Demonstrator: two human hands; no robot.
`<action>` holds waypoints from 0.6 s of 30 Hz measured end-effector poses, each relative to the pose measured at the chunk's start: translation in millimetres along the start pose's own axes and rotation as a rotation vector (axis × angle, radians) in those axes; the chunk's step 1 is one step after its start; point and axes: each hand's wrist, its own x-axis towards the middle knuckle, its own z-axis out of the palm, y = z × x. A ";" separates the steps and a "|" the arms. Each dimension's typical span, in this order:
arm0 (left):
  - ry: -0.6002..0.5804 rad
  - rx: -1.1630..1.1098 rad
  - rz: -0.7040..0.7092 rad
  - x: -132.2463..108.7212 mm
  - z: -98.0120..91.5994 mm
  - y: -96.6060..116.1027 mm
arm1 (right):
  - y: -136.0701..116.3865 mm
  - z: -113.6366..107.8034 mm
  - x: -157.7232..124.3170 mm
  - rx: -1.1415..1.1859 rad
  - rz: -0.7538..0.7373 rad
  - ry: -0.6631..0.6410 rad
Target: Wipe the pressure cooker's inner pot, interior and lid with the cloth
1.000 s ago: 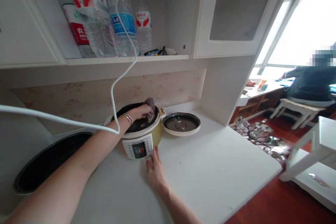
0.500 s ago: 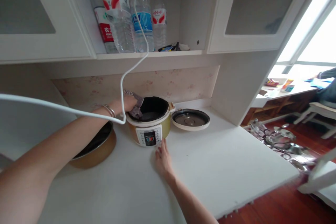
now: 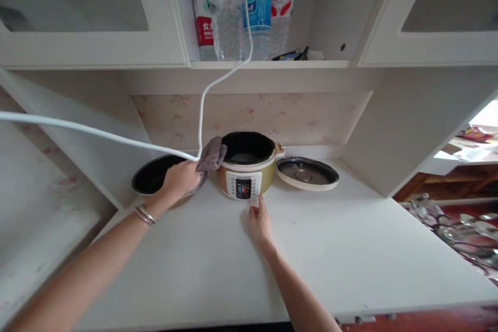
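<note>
A grey cloth (image 3: 212, 154) is bunched in my left hand (image 3: 182, 180), which closes around it. The cloth lies against the upper left side of an electric cooker (image 3: 268, 176), a green and tan pot with a white front panel and a dark inner bowl. Low at the cooker's front, my right hand (image 3: 260, 220) touches the base with its fingertips, index finger stretched out and holding nothing. The cooker's round lid (image 3: 307, 172) rests with its dark inner side up on the counter to the right. Behind my left hand is a dark pan (image 3: 150, 174), partly hidden.
A white cable (image 3: 202, 109) hangs down in front of the counter and runs off left. Above, a cabinet shelf (image 3: 272, 65) holds several plastic bottles (image 3: 227, 26). White side walls bound the counter (image 3: 202, 270). Metal kitchenware (image 3: 462, 228) lies beyond its right side.
My left hand has drawn the cloth out of the cooker's bowl to its outer left side. My right hand stays at the base. The view has turned rightward less, showing more of the left.
</note>
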 end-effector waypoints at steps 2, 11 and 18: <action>-0.005 -0.009 0.046 -32.9 26.0 5.8 | 4.1 1.2 0.0 0.001 0.000 0.017; -0.164 -0.174 0.237 -126.1 147.5 11.7 | 12.1 4.4 -1.5 -0.044 -0.099 0.003; -0.130 -0.157 0.213 -148.3 156.3 19.9 | 7.4 2.9 -3.1 -0.112 -0.125 -0.047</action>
